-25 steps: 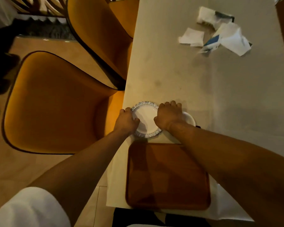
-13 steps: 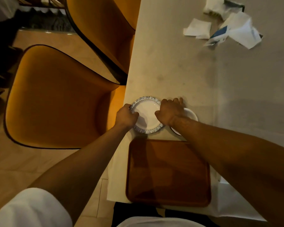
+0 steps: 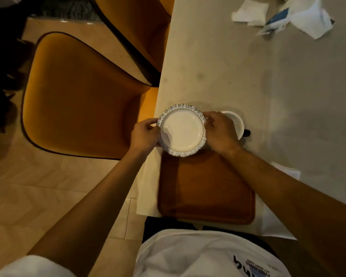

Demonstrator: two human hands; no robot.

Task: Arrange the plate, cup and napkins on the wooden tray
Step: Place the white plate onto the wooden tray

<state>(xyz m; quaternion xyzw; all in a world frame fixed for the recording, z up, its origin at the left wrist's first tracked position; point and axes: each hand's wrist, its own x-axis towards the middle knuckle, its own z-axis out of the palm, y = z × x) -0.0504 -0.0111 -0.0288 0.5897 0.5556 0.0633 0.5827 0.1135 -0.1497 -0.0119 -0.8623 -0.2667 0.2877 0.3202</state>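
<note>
Both hands, left hand [image 3: 145,134] and right hand [image 3: 220,130], grip the plate [image 3: 181,130] at nine and three o'clock, wooden tray [image 3: 206,188] waiting at six o'clock.

Dark print on the white shirt [image 3: 254,265] — too blurred to read.

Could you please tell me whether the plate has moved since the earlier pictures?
Yes. The plate, held by both hands, has come toward the person; its near rim now overlaps the wooden tray's far edge.

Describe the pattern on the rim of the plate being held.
The plate has a plain white centre and a scalloped rim with a blue-grey pattern; the head view shows it.
</note>
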